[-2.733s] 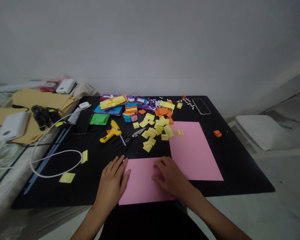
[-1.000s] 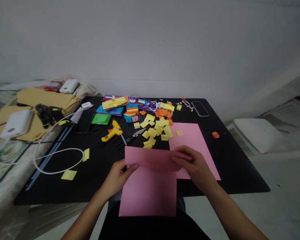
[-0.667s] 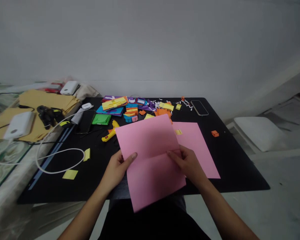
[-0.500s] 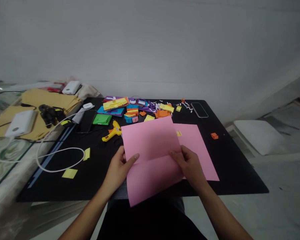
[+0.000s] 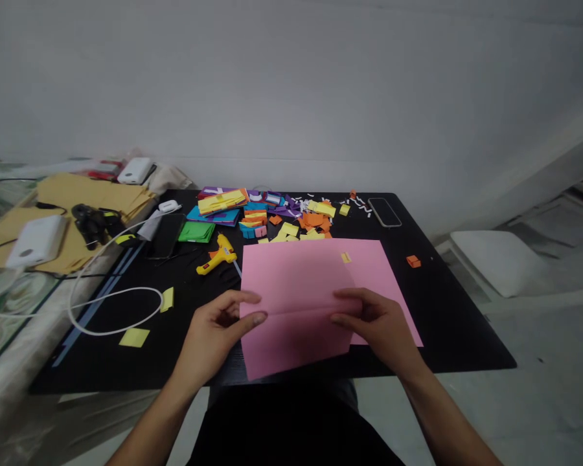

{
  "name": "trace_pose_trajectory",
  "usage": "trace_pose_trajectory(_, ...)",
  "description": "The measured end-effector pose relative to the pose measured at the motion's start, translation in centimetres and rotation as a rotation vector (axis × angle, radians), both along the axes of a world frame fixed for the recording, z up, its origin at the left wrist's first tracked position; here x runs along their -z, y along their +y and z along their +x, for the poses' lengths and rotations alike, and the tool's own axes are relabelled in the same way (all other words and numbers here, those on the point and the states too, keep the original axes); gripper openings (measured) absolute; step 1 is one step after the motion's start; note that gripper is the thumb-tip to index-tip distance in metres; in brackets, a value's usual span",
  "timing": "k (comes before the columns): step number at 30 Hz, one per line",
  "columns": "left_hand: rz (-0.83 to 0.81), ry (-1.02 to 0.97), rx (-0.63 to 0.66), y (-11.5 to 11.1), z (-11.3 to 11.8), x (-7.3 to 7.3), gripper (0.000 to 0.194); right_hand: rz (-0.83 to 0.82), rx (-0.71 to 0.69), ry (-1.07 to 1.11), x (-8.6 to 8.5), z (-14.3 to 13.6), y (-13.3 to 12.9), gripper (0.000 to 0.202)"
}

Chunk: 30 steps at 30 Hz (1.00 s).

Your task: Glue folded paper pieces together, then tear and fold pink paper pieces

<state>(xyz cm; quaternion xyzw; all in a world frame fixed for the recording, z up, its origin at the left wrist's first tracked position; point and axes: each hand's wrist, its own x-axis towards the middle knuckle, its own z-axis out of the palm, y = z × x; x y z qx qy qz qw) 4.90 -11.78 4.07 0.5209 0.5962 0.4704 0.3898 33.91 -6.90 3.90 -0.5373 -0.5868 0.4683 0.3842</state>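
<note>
A creased pink paper sheet lies low over the front of the black table, its fold running across the middle. My left hand grips its left edge, thumb and index finger near the crease. On the other side my right hand holds the sheet's right part, thumb below the crease and index finger above it. The fingers beneath the paper are hidden. Partly under it lies a second pink sheet, with a small yellow folded piece near the boundary between them.
A yellow glue gun lies left of the sheets. Behind are green paper pieces, an orange paper pile and a phone. A white cable loops across the left side. An orange piece sits right.
The creased sheet has come down flatter and lines up over the second sheet. Both hands have spread slightly apart, with index fingers now on top of the paper.
</note>
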Motion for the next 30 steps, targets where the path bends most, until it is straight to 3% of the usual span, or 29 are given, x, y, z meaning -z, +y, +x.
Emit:
trace_pose_trajectory(3,0.011,-0.028,0.006,-0.5,0.1,-0.2,0.035,0.0,0.049,0.025,-0.2,0.2,0.0,0.044)
trace_pose_trajectory(9,0.178,0.031,-0.102,-0.9,0.8,-0.7,0.027,0.091,0.12,-0.028,-1.0,-0.4,0.1,0.03)
trace_pose_trajectory(14,0.239,0.108,-0.055,-0.9,0.9,-0.9,0.028,0.081,0.149,0.048,-1.3,-0.7,0.2,0.03)
trace_pose_trajectory(18,0.256,0.109,-0.089,-0.9,0.8,-0.9,0.028,0.098,0.156,0.042,-1.4,-0.8,0.2,0.028)
trace_pose_trajectory(27,0.549,0.288,0.0,-0.2,0.1,-1.4,0.015,0.422,0.113,-0.121,-0.9,-0.1,0.4,0.011)
trace_pose_trajectory(30,0.57,0.327,0.069,-0.2,0.1,-1.8,0.011,0.553,0.056,-0.252,-1.2,-0.2,0.1,0.007)
